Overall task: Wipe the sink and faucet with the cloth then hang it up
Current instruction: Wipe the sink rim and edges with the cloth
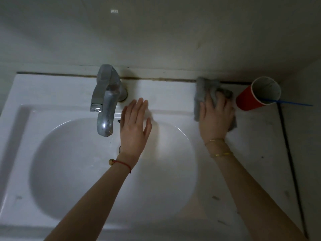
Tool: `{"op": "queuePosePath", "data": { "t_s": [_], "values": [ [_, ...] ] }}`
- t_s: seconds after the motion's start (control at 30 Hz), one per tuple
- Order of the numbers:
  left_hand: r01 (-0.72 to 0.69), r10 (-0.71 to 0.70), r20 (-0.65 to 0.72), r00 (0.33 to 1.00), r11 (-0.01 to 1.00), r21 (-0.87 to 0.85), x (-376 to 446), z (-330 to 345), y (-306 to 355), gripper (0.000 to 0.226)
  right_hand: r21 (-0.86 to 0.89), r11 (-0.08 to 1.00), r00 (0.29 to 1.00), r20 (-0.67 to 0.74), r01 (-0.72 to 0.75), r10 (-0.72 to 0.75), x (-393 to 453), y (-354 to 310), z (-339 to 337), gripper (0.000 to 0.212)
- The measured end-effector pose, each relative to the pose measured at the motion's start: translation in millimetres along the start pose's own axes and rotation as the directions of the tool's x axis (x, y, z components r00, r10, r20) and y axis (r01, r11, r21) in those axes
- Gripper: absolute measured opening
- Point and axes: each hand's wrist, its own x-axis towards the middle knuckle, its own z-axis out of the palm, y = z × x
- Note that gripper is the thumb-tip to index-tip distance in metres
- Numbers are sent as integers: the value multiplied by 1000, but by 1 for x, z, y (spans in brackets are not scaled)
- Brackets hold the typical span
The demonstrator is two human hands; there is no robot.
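Our right hand (215, 117) presses the crumpled grey cloth (203, 94) flat on the white ceramic sink (52, 94) deck's back right corner. The dull chrome faucet (106, 101) lies well left; our left hand (134, 126), flat, empty, hovers just beside it.

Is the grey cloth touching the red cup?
Apart. The head view shows a strip of white counter between the grey cloth, pressed down by the right hand, and the red cup.

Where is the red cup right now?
In the head view, the red paper cup stands at the far right on the counter against the wall, just right of the grey cloth under the right hand.
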Motion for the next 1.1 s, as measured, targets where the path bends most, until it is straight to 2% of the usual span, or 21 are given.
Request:
{"op": "queuePosePath", "data": {
  "t_s": [0.07, 0.13, 0.2, 0.27, 0.37, 0.43, 0.5, 0.57, 0.63, 0.67, 0.73, 0.8, 0.87, 0.9, 1.0, 1.07, 1.1],
  "values": [
    [4, -4, 16, 1000, 1000, -4, 0, -1, 0, 51, 13, 986, 985, -27, 168, -168, -4, -29, 4, 44],
    [3, -3, 24, 1000, 1000, -5, 0, -2, -1, 51, 3, 934, 934, -28, 356, -356, -20, -45, 3, 47],
    [-2, 2, 25, 1000, 1000, -9, 0, -3, -2, 52, -43, 892, 893, -22, 449, -450, -32, -36, 1, 50],
    [0, 0, 30, 1000, 1000, -10, 0, -3, -2, 53, -72, 910, 912, -18, 409, -411, -30, -11, 2, 51],
    [2, -2, 34, 999, 1000, -10, 1, -3, -1, 53, -31, 989, 989, -34, 141, -142, -12, 11, 3, 46],
    [7, -6, 36, 999, 1000, -14, 0, -3, -1, 53, 23, 997, 996, -64, 68, -66, -5, -10, 5, 42],
    [3, -2, 40, 999, 1000, -14, 0, -2, -2, 54, 36, 979, 980, -26, 200, -200, -6, -51, 10, 45],
    [-4, 4, 43, 999, 1000, -11, 0, -2, -4, 54, 39, 923, 924, 8, 382, -382, -11, -77, 9, 50],
    [-4, 5, 44, 999, 1000, -9, 0, -4, -4, 54, -21, 876, 876, 31, 482, -482, -8, -64, 6, 52],
    [-1, 2, 43, 999, 1000, -12, 1, -4, -4, 53, -61, 871, 873, 40, 487, -486, -8, -45, 5, 52],
    [10, -9, 41, 999, 1000, -23, 1, -4, -4, 53, -81, 923, 927, 47, 376, -373, -9, -7, 1, 51],
    [17, -16, 35, 999, 999, -29, 1, -3, -3, 54, -29, 986, 986, 21, 164, -163, -5, 6, 0, 45],
    [14, -13, 45, 999, 999, -34, 1, -2, -4, 54, 14, 999, 999, -40, 29, -28, 1, -18, 6, 39],
    [12, -11, 53, 999, 999, -33, 0, -3, -4, 54, 29, 999, 997, -58, 44, -43, 1, -37, 8, 39],
    [2, 0, 63, 998, 1000, -26, 0, -5, -7, 55, 59, 946, 948, -28, 319, -318, -10, -81, 11, 48],
    [-4, 6, 61, 998, 999, -34, 0, -5, -7, 55, 29, 882, 882, -4, 471, -471, -9, -68, 7, 48],
    [-3, 5, 55, 998, 999, -35, 0, -5, -6, 55, -4, 868, 868, 14, 497, -497, -7, -52, 5, 48]
  ]
}}
